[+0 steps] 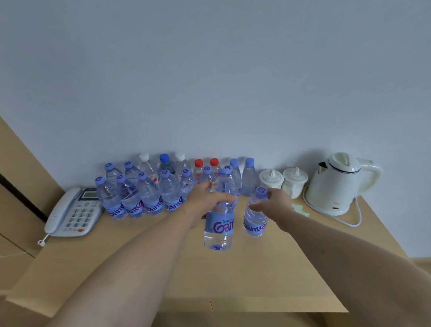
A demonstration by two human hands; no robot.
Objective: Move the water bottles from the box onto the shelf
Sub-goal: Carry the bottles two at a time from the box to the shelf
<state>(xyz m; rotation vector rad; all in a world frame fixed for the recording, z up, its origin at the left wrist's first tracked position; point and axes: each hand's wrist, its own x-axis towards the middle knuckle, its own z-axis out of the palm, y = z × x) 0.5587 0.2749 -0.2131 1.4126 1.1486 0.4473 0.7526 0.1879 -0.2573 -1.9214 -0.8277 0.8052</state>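
Observation:
My left hand (206, 200) grips a clear water bottle (219, 227) with a purple cap around its upper part and holds it above the wooden shelf (164, 264). My right hand (276, 202) holds a second, smaller-looking bottle (255, 218) near its neck; its base is at the shelf top. Behind them stand two rows of several bottles (149, 193) against the wall, most with purple caps, a few with white, blue or red caps (199, 163). No box is in view.
A white desk phone (73, 214) lies at the left of the shelf. Two white lidded cups (272, 179) and a white electric kettle (338, 182) with its cord stand at the right. A pale wall rises behind.

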